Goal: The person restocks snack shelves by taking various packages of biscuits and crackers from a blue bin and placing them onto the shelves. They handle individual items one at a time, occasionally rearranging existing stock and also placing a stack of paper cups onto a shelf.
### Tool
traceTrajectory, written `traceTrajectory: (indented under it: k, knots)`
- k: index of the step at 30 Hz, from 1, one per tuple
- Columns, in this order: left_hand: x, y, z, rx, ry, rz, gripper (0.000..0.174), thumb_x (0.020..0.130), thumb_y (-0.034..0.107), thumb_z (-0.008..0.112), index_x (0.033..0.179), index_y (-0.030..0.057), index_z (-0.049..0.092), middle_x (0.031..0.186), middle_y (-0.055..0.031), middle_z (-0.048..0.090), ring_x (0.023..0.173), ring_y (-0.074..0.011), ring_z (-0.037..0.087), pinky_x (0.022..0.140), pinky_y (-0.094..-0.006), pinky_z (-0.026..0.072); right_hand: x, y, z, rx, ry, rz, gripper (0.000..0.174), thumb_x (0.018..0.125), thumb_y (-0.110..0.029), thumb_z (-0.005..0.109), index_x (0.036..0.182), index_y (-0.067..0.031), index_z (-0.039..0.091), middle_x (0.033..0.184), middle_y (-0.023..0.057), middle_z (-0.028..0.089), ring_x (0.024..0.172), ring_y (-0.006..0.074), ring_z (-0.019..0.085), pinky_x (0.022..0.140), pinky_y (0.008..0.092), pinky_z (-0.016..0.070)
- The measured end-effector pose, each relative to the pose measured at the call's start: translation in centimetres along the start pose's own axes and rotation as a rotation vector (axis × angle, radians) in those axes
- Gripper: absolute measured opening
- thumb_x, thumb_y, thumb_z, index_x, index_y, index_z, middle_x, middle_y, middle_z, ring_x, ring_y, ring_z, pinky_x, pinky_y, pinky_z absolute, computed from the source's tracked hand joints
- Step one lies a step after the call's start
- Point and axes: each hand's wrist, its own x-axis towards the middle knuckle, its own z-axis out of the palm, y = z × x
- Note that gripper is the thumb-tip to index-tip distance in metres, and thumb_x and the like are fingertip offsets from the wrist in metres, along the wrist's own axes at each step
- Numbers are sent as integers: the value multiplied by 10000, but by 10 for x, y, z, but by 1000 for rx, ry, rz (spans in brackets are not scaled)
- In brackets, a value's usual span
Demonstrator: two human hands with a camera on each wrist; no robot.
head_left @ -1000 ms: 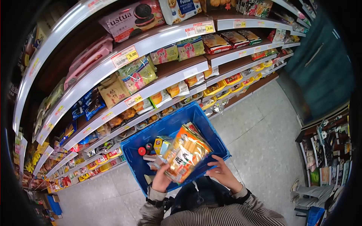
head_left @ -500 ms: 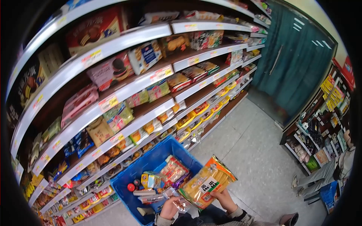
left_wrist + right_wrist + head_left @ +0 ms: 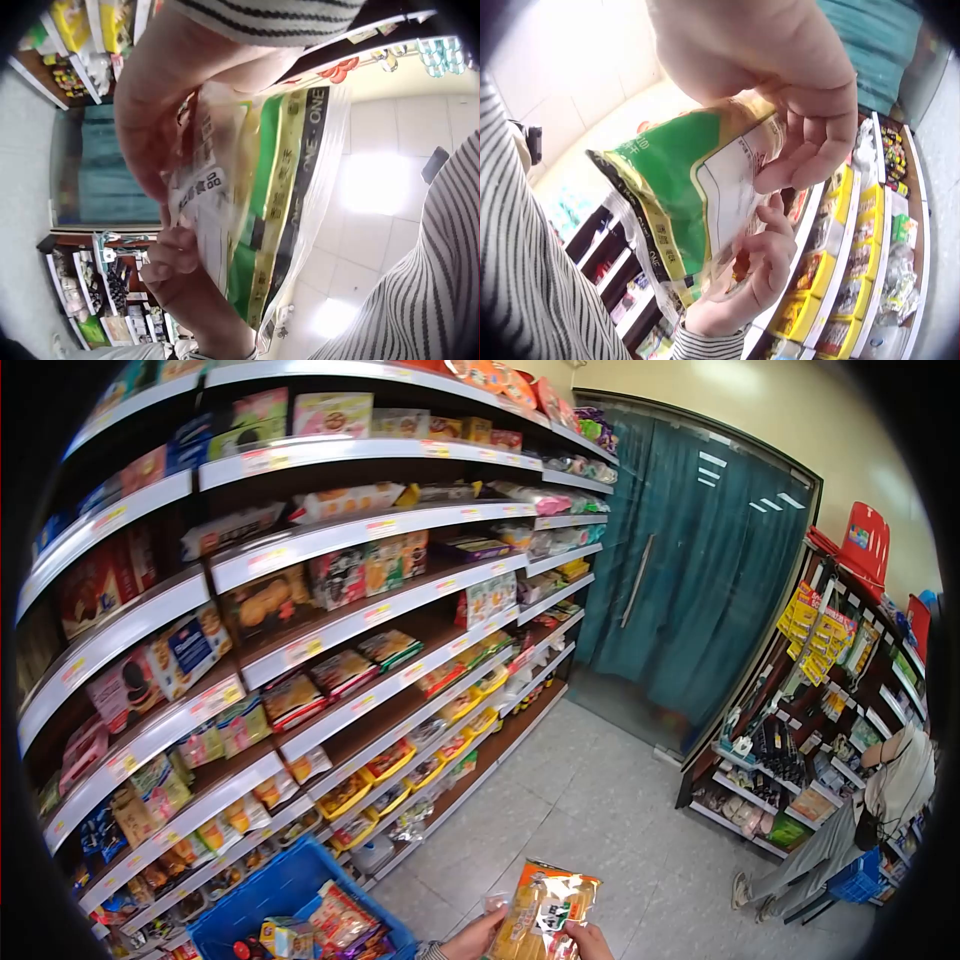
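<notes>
I hold a yellow and orange snack packet (image 3: 541, 908) upright with both hands at the bottom of the head view. My left hand (image 3: 487, 930) grips its left edge and my right hand (image 3: 582, 934) pinches its lower right edge. The left wrist view shows my left hand (image 3: 161, 127) curled on the packet's green and white back (image 3: 262, 210). In the right wrist view my right hand (image 3: 802, 142) pinches the packet's white label panel (image 3: 727, 187), and the left hand (image 3: 761, 262) holds it from below.
A blue basket (image 3: 262, 892) with several snacks stands on the floor at the lower left. Stocked shelves (image 3: 300, 630) run along the left. A teal curtained door (image 3: 700, 580) is ahead. At the right a person (image 3: 885, 795) bends by a display rack (image 3: 800, 740).
The packet has come up out of the blue basket and to the right, still in both hands. The head view has lifted from the basket towards the aisle and door.
</notes>
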Motion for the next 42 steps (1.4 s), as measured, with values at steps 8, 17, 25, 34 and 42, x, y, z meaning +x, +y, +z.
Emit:
traceTrajectory:
  k: [8,17,25,34,42]
  knots:
    - [116,43,51,357,116,-30,367,882,115,595,1220,-5,520,1018,-101,655,855,-178,658,732,-298,558,73,-49,-69,-37,98,-41,353,935,-310,513,989,25,612,989,83,621,884,142,533,766,290,426]
    - [257,171,23,314,195,56,365,900,114,599,1213,-31,479,1140,-94,597,994,-168,613,867,-317,521,252,-95,-99,198,-198,-74,669,845,-145,658,1402,-19,308,1239,127,530,1097,191,520,885,302,461]
    - [396,298,62,522,92,84,424,892,195,628,1239,-9,493,1138,-45,597,1014,-111,573,890,-262,456,381,-203,-126,200,28,-240,624,849,-154,641,1385,-5,359,1198,95,556,1046,165,542,864,294,467]
    - [498,339,49,226,148,48,503,846,78,609,1308,-16,434,1167,-130,596,1011,-196,615,875,-334,508,522,-221,-184,228,-43,-224,576,847,-156,648,1346,-1,407,1149,92,594,996,160,574,856,298,474]
    - [579,395,46,337,375,190,444,910,126,580,1300,-17,425,1216,-100,563,1057,-166,589,901,-297,497,653,-291,-232,149,-350,-272,591,836,-99,639,1357,15,386,1176,88,585,1028,152,558,876,279,461]
